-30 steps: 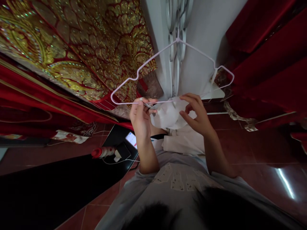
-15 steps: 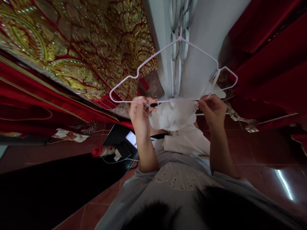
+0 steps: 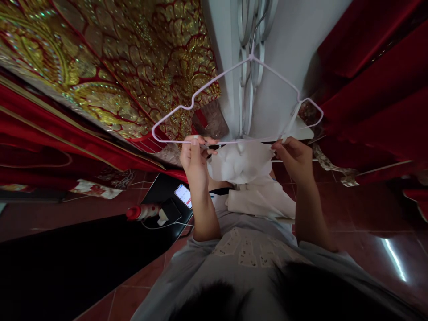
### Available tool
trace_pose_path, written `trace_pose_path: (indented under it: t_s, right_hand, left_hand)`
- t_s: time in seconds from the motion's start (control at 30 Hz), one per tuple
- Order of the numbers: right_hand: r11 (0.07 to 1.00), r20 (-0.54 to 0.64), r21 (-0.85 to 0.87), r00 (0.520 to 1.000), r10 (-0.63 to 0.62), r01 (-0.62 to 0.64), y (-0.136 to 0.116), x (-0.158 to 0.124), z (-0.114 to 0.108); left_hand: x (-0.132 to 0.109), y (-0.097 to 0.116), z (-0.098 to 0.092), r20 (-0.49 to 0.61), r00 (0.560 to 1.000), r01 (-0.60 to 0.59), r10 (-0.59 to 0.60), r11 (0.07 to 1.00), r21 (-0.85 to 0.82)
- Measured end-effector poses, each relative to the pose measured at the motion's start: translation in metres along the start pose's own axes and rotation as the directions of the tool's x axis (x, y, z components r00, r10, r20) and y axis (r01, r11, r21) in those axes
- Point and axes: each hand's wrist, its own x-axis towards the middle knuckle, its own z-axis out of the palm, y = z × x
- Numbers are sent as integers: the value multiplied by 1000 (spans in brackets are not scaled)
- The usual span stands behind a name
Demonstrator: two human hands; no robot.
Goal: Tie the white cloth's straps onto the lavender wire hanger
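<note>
The left hand [image 3: 195,156] sits just left of centre with its fingers [image 3: 193,141] pinched together on the bottom bar of a white wire hanger [image 3: 234,142], where one corner of a white cloth [image 3: 239,162] meets the bar. The right hand [image 3: 294,156], at about 3 o'clock from the left, has thumb and fingers closed on the cloth's opposite corner, right against the same bar. The cloth hangs between the two hands, stretched along the bar and sagging below it in soft folds. The hanger's hook rises at 12 o'clock, in front of a pale wall [image 3: 284,44]. Directly beneath the cloth, at 6 o'clock, a second folded white fabric [image 3: 261,200] lies against the person's grey shirt [image 3: 234,267]. At 8 o'clock from the left hand, a phone [image 3: 183,195] with a lit screen rests on the edge of a black counter [image 3: 67,258], and a red-capped white object [image 3: 143,211] with a white cable lies just beside it. Gold-embroidered red fabric [image 3: 117,67] fills the area from 9 to 11 o'clock, plain red drapes [image 3: 374,89] hang at 2 o'clock, and dark red floor tiles [image 3: 334,209] show at 4 o'clock.
</note>
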Motion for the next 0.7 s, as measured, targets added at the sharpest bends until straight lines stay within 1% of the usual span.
trace_pose_path:
  t_s: [0.07, 0.13, 0.23, 0.3, 0.4, 0.47, 0.53, 0.6, 0.63, 0.67, 0.7]
  right_hand:
    - [995, 9, 24, 996, -94, 94, -12, 1, 1]
    - [985, -9, 35, 986, -168, 168, -25, 6, -1]
    - [971, -87, -30, 968, -237, 235, -38, 18, -6]
    - [953, -164, -99, 939, -301, 288, -39, 25, -11]
    - [921, -251, -157, 888, -386, 356, -31, 36, -18]
    - [922, -289, -180, 877, -383, 344, -21, 43, -24]
    - [937, -341, -199, 876, -341, 287, -12, 49, -32]
    - [948, -408, -207, 860, -306, 240, -5, 54, -41]
    - [952, -417, -206, 860, -295, 227, -4, 54, -44]
    - [955, -401, -200, 871, -284, 220, -4, 54, -46]
    - [958, -359, -191, 893, -271, 214, -5, 52, -47]
  left_hand:
    - [2, -1, 0, -28, 1000, -15, 15, 1000, 13]
    - [3, 0, 0, -30, 999, -22, 22, 1000, -3]
    - [3, 1, 1, -15, 1000, -26, 26, 999, -38]
    - [1, 2, 2, -9, 1000, -21, 21, 998, -51]
    - [0, 1, 2, 12, 1000, -3, 4, 997, -73]
    - [-1, 1, 1, 20, 1000, 2, -1, 997, -71]
    - [-1, 0, 1, 16, 1000, 6, -5, 999, -46]
    - [-1, 1, 0, 13, 1000, 10, -10, 999, -31]
    - [-1, 1, 0, 15, 1000, 14, -14, 999, -36]
    - [-1, 1, 0, 19, 1000, 19, -18, 999, -49]
    - [-1, 1, 0, 23, 1000, 22, -21, 998, -62]
